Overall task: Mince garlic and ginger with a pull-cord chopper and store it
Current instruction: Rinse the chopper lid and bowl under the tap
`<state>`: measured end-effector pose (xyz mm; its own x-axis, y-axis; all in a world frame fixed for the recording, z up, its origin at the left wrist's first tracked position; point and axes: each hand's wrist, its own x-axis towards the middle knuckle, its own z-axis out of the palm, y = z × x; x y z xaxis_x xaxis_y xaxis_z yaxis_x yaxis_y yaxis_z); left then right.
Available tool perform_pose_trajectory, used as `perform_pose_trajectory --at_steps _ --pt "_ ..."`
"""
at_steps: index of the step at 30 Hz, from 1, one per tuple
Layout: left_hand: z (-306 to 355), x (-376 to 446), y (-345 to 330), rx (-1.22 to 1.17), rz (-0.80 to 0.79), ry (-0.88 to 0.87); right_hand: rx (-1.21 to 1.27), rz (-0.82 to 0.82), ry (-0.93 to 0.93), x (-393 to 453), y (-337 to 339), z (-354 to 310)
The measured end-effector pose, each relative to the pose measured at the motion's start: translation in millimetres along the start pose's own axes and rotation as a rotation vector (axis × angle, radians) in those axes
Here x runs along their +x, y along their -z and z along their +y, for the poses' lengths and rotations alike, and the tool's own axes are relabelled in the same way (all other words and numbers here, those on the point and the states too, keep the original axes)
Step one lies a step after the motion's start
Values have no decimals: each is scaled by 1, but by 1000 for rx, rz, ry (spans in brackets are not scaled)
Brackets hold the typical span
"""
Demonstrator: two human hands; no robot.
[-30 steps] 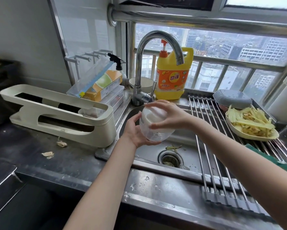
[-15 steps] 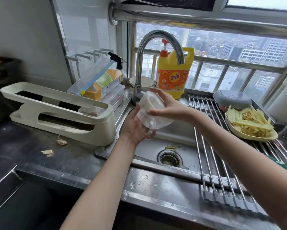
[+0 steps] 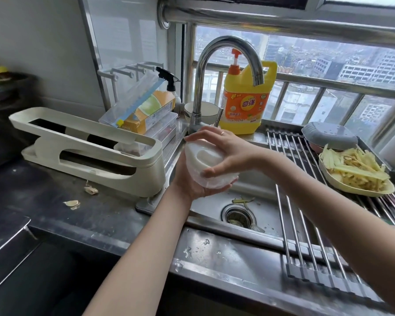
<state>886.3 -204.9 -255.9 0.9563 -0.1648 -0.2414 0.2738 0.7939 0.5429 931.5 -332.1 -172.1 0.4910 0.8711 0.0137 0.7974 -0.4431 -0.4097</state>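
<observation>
I hold the white pull-cord chopper (image 3: 205, 163) tilted over the left part of the sink (image 3: 262, 201), just in front of the tap base. My left hand (image 3: 187, 181) cups its clear bowl from underneath. My right hand (image 3: 224, 151) grips the white lid from above, fingers curled over its rim. A cream dish of sliced ginger strips (image 3: 356, 172) sits on the roll-up rack (image 3: 306, 201) at the right. Two bits of garlic skin (image 3: 90, 189) lie on the dark counter at the left.
The curved tap (image 3: 228, 65) arches above the chopper, with a yellow detergent bottle (image 3: 246, 101) and a white bowl (image 3: 203, 111) behind it. A cream rack (image 3: 87, 151) and stacked boxes (image 3: 146, 115) stand at the left. A grey lidded dish (image 3: 329, 135) sits behind the ginger.
Both hands have lifted the chopper up and back toward the tap base and tipped it, so the white lid now faces me.
</observation>
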Motion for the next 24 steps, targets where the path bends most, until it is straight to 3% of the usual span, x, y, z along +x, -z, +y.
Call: perform_pose_trajectory --at_steps 5,9,16,24 --pt "-4 2 3 -69 116 -194 111 165 -282 26 -23 -2" --pt "-3 3 4 -140 165 -233 158 136 -378 45 -27 -10" --pt "1 5 6 -162 10 -205 -190 169 -157 32 -1 -12" --pt "2 3 4 -94 47 -138 -67 138 -78 28 -12 7"
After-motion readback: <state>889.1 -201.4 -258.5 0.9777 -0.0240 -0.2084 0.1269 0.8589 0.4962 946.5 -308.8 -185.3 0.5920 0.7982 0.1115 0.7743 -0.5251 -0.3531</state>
